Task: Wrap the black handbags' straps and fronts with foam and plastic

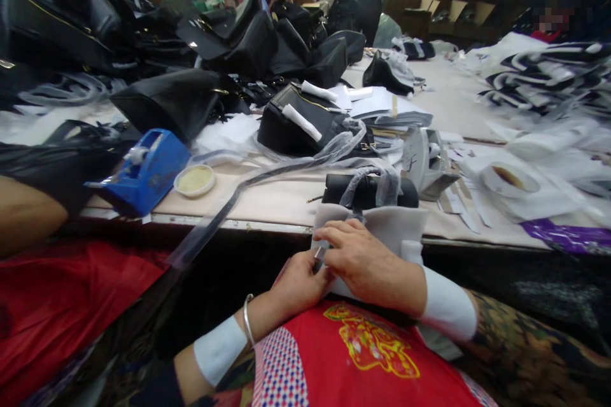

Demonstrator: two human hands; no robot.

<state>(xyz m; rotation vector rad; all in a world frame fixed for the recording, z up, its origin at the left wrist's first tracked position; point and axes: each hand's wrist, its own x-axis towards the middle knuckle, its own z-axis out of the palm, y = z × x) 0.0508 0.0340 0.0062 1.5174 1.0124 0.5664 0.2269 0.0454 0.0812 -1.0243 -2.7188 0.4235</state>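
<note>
At the table's front edge, a black handbag has clear plastic film wound around its handles. A white foam sheet covers the side of the bag facing me. My left hand is closed low against the sheet, thumb up, near a small shiny piece that I cannot identify. Over it, my right hand lies with curled fingers, its fingertips meeting at the sheet's left part. Whatever the fingers of both hands grip is mostly hidden.
A blue tape dispenser and a round dish stand left; a grey dispenser and tape roll stand right. A film strip hangs over the edge. Black bags pile up behind. A co-worker's arm is at left.
</note>
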